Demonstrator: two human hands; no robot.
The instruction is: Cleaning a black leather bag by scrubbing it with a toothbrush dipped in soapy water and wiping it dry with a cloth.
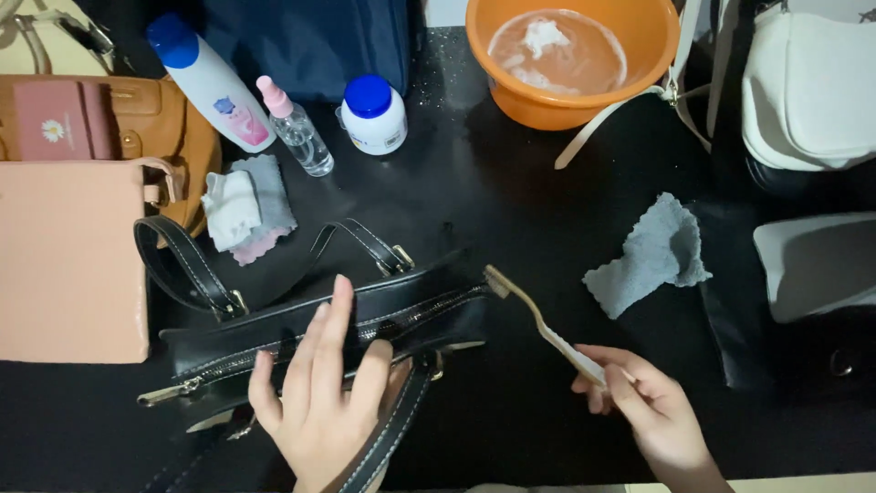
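A black leather handbag [420, 306] with white stitching and a brass zipper lies on the dark table. My left hand [319, 393] rests flat on its top, fingers spread over the zipper. My right hand [643, 406] grips the handle of a wooden toothbrush [534, 315]. The brush's bristled head touches the right end of the bag's zipper.
An orange basin [584, 100] with foamy water stands at the back. Beside it are a blue-capped white bottle [214, 87], a small pink-topped spray bottle [297, 128] and a blue-lidded jar [372, 114]. A grey cloth [652, 256], a folded rag [246, 205], tan bags [73, 246] and a white bag [808, 87] surround the bag.
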